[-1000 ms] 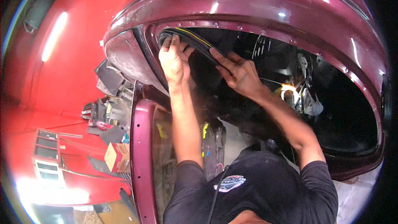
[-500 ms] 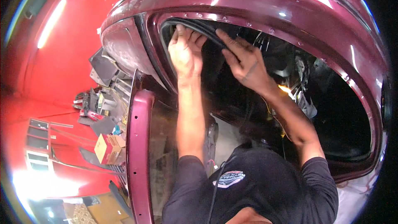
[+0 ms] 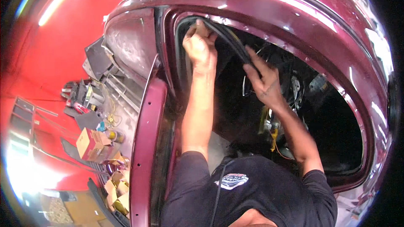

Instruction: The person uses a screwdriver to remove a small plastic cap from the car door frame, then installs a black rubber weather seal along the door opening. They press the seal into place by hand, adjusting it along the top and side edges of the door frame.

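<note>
A black rubber door seal (image 3: 229, 37) runs along the upper left corner of a maroon car's door opening (image 3: 294, 54). My left hand (image 3: 201, 48) is raised to that corner, thumb and fingers closed on the seal against the frame. To its right, my right hand (image 3: 263, 77) grips the seal's hanging length, which slants down away from the flange. Several small fasteners dot the bare flange along the top of the opening. My fingertips partly hide the seal at both grips.
The open maroon door (image 3: 149, 143) stands edge-on left of my left arm. A yellow object (image 3: 274, 138) and wires hang inside the dark cabin. Against the red wall (image 3: 54, 71) lie car parts, a cardboard box (image 3: 93, 145) and a tangle of cable.
The view has shifted. My right hand has drawn away from the left, down and to the right, pulling the seal further off the flange. My left hand stays at the corner.
</note>
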`<state>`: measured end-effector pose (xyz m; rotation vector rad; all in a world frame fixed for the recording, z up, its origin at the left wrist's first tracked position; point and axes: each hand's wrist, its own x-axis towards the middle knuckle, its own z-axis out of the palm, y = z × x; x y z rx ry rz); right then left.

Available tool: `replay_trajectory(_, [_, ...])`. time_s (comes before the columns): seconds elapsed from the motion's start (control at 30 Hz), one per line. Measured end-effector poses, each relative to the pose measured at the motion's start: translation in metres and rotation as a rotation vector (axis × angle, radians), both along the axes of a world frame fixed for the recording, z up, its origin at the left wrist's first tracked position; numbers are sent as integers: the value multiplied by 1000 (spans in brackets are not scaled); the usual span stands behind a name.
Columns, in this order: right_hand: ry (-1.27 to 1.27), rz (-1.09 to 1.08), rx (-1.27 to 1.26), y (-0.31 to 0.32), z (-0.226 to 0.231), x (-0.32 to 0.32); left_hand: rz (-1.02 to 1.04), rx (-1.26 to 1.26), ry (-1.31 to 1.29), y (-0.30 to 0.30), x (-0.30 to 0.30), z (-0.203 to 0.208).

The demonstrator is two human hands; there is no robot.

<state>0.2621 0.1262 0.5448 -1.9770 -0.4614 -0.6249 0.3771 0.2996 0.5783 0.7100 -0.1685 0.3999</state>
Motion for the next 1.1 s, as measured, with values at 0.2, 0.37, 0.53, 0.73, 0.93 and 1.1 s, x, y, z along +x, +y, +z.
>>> replay_trajectory(0.2, [14, -61, -136, -5, 21, -1, 33, 74, -29, 21, 8, -10])
replay_trajectory(0.37, [-41, -65, -149, -3, 36, -2, 170, 126, -1, 16, 15, -12])
replay_trajectory(0.53, [-181, -93, -201, -4, 49, 4, -46, 14, 11, 29, 14, -1])
replay_trajectory(0.73, [-193, -129, -170, -6, 40, 11, -149, 359, -18, -24, -44, 8])
replay_trajectory(0.93, [-259, -75, -43, -8, 45, 7, -10, 328, -51, -35, -38, 8])
replay_trajectory(1.1, [244, 120, 112, -49, 14, -44, -33, 327, -39, -26, -27, 3])
